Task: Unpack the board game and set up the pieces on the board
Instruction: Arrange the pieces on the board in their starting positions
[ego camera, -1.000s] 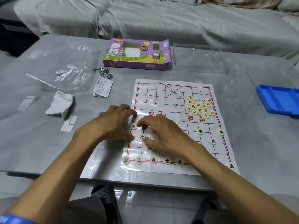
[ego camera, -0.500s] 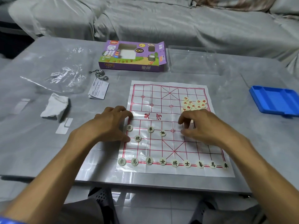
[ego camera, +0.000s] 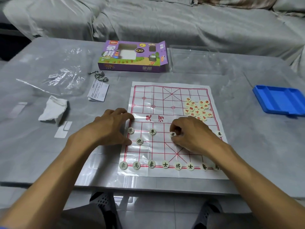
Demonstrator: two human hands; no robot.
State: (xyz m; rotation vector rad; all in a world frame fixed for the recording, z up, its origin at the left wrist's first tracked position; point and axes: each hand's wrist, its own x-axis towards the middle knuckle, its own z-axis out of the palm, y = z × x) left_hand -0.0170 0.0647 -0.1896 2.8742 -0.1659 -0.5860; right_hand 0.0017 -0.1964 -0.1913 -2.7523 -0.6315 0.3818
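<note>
A grey table [ego camera: 247, 162] stood before a sofa draped in grey cloth [ego camera: 165, 19]. The paper board [ego camera: 156, 151] lay near its front edge, black-marked pieces along the near row [ego camera: 165, 164] and red ones heaped at far right [ego camera: 197, 109]. The right hand [ego camera: 193, 134] pinched a piece [ego camera: 172, 134] with curled fingers; the left hand [ego camera: 110, 128], fingers bent, pressed the board's left edge. The purple box [ego camera: 132, 55] lay beyond, a blue tray [ego camera: 280, 101] at right, crumpled plastic [ego camera: 57, 76] at left.
</note>
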